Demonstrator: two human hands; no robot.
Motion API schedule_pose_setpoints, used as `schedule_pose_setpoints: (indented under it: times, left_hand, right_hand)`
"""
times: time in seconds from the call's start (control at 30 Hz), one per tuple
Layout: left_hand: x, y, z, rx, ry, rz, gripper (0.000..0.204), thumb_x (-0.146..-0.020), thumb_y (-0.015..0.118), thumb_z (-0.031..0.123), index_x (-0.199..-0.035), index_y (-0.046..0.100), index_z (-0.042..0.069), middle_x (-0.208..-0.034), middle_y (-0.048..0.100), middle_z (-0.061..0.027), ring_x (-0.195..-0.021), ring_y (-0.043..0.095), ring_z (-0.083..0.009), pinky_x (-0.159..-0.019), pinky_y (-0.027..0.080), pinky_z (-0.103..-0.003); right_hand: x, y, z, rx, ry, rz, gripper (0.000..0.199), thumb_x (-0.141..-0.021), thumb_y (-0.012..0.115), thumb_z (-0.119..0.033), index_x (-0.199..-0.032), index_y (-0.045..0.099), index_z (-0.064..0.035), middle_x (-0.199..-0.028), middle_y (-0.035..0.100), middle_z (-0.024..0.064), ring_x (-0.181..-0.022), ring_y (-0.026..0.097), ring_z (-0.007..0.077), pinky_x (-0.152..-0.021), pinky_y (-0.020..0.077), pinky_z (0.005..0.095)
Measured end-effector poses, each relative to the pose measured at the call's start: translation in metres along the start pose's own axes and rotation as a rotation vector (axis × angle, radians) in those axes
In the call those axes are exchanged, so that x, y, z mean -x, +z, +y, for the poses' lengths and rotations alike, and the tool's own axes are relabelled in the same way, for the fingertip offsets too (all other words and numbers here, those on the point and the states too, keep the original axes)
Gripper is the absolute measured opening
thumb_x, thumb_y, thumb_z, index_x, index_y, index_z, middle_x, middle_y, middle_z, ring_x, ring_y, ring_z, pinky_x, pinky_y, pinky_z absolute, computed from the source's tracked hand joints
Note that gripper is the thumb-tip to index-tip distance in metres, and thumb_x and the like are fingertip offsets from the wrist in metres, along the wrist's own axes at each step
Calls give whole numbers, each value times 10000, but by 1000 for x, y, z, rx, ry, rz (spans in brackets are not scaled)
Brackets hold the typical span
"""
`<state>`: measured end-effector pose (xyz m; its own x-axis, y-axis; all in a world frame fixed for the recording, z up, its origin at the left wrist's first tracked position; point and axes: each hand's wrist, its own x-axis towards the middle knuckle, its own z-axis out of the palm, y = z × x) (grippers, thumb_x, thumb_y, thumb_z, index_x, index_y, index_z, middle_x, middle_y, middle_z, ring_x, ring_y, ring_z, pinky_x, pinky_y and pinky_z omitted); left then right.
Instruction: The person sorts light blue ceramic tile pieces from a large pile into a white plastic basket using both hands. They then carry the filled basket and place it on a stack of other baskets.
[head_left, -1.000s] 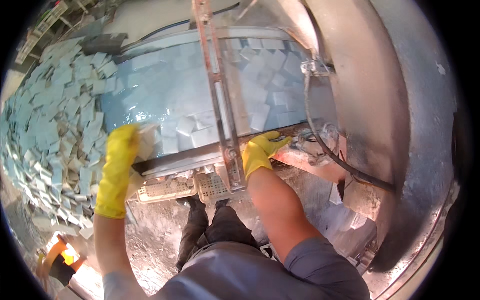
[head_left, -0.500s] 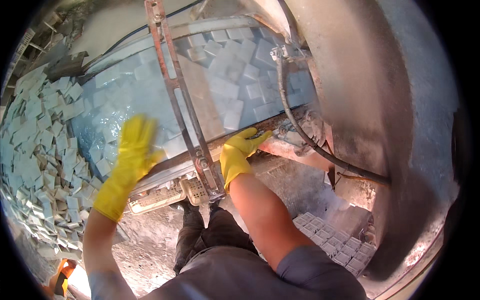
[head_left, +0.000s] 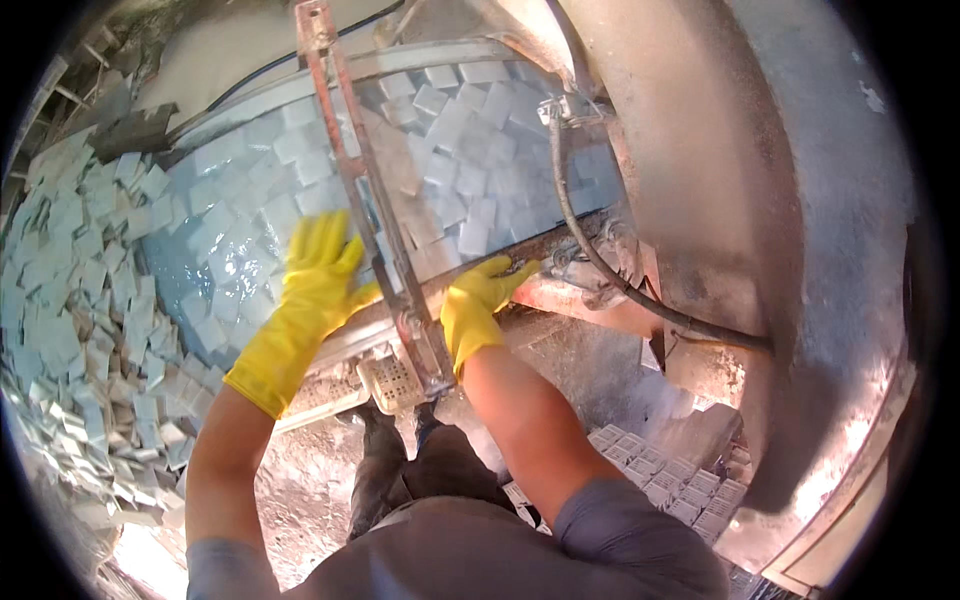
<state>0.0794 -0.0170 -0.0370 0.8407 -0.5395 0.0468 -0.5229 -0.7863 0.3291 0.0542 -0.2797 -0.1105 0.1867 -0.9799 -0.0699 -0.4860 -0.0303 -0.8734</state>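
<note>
Pale square stone tiles (head_left: 457,125) lie scattered over a wet bluish surface (head_left: 160,255), with water glinting at its left part. My left hand (head_left: 322,268), in a yellow rubber glove, is over the tiles just left of a rusty crossbar (head_left: 352,165). Its fingers are stretched out and nothing shows in its grasp; whether it touches the tiles I cannot tell. At the near edge, right of the crossbar, my gloved right hand (head_left: 482,293) rests on the rim (head_left: 548,240) with fingers extended and thumb apart.
A large heap of loose tiles (head_left: 75,300) fills the left side. A hose (head_left: 640,300) curves down beside a big curved housing (head_left: 700,120) at right. Perforated plastic baskets (head_left: 392,382) hang below the near edge, and pale crates (head_left: 668,482) stand on the floor.
My left hand has moved right, closer to the crossbar. The tiles under the crossbar and beyond lie in a different arrangement. My right hand has stayed on the rim.
</note>
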Motion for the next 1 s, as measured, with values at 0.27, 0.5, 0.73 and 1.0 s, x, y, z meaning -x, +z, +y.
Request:
schedule_pose_setpoints:
  times: [0.27,0.5,0.73,1.0]
  left_hand:
    - [-35,41,6,-119,-236,238,916,-839,828,505,-1593,529,79,-1634,468,-292,-1528,414,-509,-1293,232,-675]
    - [88,-29,-96,-261,-409,329,862,-999,710,541,-1690,418,115,-1691,423,-281,-1563,372,-496,-1310,248,-571]
    - [94,-26,-96,-346,-591,254,872,-1006,667,584,-1683,417,96,-1681,433,-287,-1529,405,-505,-1296,252,-595]
    - [83,-30,-91,-303,-628,235,834,-1019,674,558,-1678,434,107,-1700,421,-268,-1553,393,-480,-1298,270,-582]
  right_hand:
    - [-6,9,12,-37,-64,21,642,-1105,540,-162,-1713,363,-57,-1645,487,324,-1382,623,433,-1165,489,436]
    - [8,7,-17,-268,165,-96,694,-1122,559,-248,-1735,292,-61,-1688,441,291,-1480,546,379,-1226,446,414]
    - [-21,-64,20,92,-355,-446,700,-1093,641,-228,-1700,343,-45,-1630,506,299,-1492,517,406,-1247,413,468]
    - [-85,-39,-116,197,-1423,-1061,594,-990,741,-194,-1531,568,-19,-1553,587,273,-1427,572,435,-1243,430,573]
